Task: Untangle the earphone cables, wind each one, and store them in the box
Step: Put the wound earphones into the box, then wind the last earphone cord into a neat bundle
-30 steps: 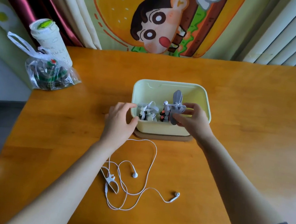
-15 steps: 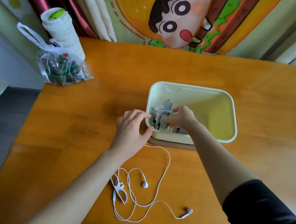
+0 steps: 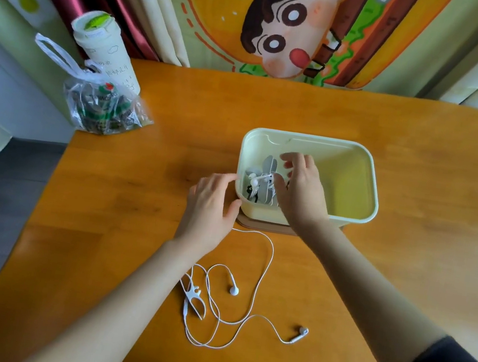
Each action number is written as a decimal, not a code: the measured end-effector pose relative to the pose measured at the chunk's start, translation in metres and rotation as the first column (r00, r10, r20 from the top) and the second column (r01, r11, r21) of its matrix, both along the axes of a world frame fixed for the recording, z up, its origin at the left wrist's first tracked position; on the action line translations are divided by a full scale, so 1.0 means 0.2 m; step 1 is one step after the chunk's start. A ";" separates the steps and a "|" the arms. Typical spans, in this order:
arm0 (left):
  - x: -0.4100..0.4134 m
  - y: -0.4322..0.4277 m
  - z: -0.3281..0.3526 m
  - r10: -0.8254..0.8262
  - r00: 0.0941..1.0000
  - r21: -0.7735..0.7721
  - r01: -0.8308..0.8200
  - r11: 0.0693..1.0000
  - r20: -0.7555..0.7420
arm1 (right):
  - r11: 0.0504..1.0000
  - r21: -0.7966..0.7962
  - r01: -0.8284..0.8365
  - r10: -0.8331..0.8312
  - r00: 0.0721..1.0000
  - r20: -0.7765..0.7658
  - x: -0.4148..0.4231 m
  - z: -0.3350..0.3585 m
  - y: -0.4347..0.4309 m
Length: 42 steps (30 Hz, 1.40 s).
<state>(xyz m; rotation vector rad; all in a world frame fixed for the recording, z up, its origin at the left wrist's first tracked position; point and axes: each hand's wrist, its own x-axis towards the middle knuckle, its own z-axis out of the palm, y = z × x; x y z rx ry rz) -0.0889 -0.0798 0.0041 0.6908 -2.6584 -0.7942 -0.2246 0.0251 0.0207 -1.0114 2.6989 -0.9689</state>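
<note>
Orange-brown wood forms the tabletop (image 3: 405, 269). At mid-frame a pale yellow box (image 3: 316, 137) holds wound earphones (image 3: 262, 181) in its left end. The right hand (image 3: 299, 190) reaches in over them, its grip wide, fingers spread and holding nothing. The left hand (image 3: 212, 204) touches the box's left wall with loosely curved fingers, clasping nothing. Below the box, loose white earphones (image 3: 234, 290) sprawl untidily on the tabletop. At upper left stand a plastic bag (image 3: 102, 109) and a cup (image 3: 105, 50) with handwriting too small to read.
</note>
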 end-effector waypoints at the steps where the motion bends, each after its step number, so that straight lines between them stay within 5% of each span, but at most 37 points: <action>1: 0.03 0.01 -0.01 0.017 1.000 0.000 -0.017 1.000 -0.015 | 0.995 -0.101 -0.026 0.019 0.997 -0.071 0.06 0.01 0.04; 4: 0.15 0.03 -0.06 0.028 0.997 -0.003 -0.028 1.000 0.076 | 0.974 -0.130 -0.188 0.166 0.973 -0.162 0.23 -0.05 0.21; 7: 0.29 0.05 -0.16 -0.039 0.948 0.080 0.014 0.997 0.317 | 0.930 0.143 -0.338 0.335 0.941 0.045 0.35 -0.18 0.35; 10: 0.40 0.09 -0.24 -0.112 0.839 0.123 0.055 0.991 0.532 | 0.777 0.417 -0.472 0.395 0.881 0.261 0.43 -0.33 0.43; 14: 0.50 0.12 -0.30 -0.148 0.812 0.141 0.082 0.987 0.565 | 0.602 0.534 -0.594 0.445 0.805 0.393 0.51 -0.44 0.45; 26: 0.63 0.07 -0.33 -0.222 0.776 0.188 0.136 0.973 0.591 | 0.667 0.680 -0.304 0.201 0.952 0.229 0.44 -0.48 0.51; 32: 0.67 0.10 -0.34 -0.202 0.770 0.127 0.158 0.979 0.605 | 0.806 0.457 -0.376 0.353 0.925 0.137 0.58 -0.47 0.44; 36: 0.68 0.10 -0.33 -0.042 0.856 0.143 -0.038 0.989 0.516 | 0.718 0.465 -0.518 0.513 0.845 0.150 0.66 -0.49 0.38; 42: 0.70 0.06 -0.31 0.250 0.804 -0.076 -0.249 0.965 0.540 | 0.756 0.532 -0.382 0.428 0.903 0.039 0.66 -0.48 0.39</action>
